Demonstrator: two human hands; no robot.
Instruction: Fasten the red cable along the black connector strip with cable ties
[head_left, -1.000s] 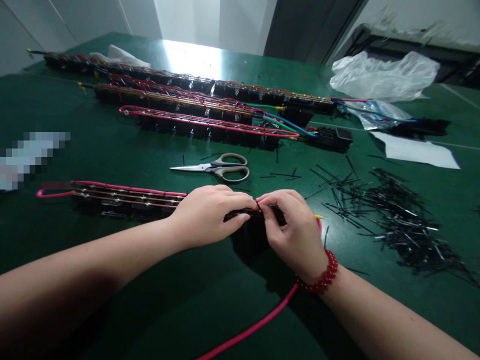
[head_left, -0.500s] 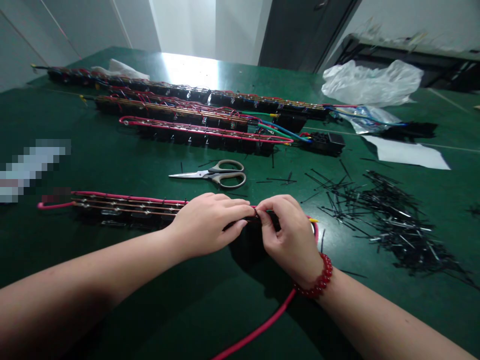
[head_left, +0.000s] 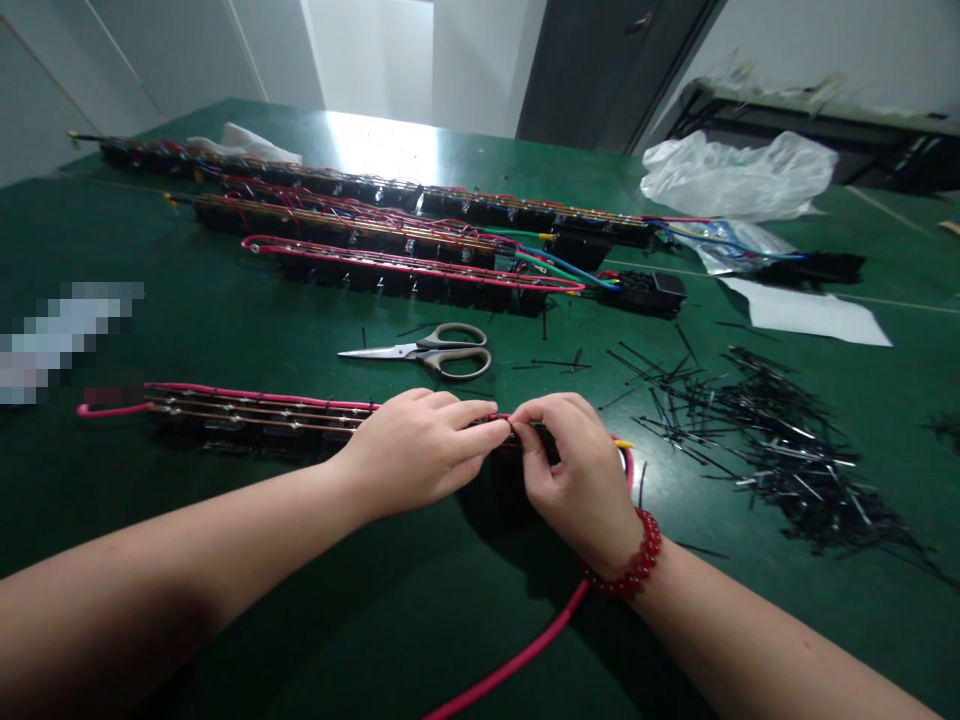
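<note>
A long black strip of sockets wired with pink and copper wires point(head_left: 247, 418) lies across the green table point(head_left: 225, 310) in front of me. My left hand point(head_left: 416, 450) rests on its right end, fingers curled over the wires. My right hand point(head_left: 581, 475), with a red bead bracelet at the wrist, pinches the same wires right beside the left fingertips. A thin black tie seems to sit between the fingers, too small to be sure. A thick pink cable point(head_left: 525, 655) runs from under my right hand toward me.
Scissors point(head_left: 431, 352) lie just behind my hands. Several more wired strips point(head_left: 405, 260) lie further back. A pile of black cable ties point(head_left: 780, 440) spreads at the right. White paper point(head_left: 806, 312) and plastic bags point(head_left: 739, 175) sit at the far right.
Both hands stay pinched on the strip's right end with only small finger movement. The view has shifted slightly, so everything sits a little lower in the picture.
</note>
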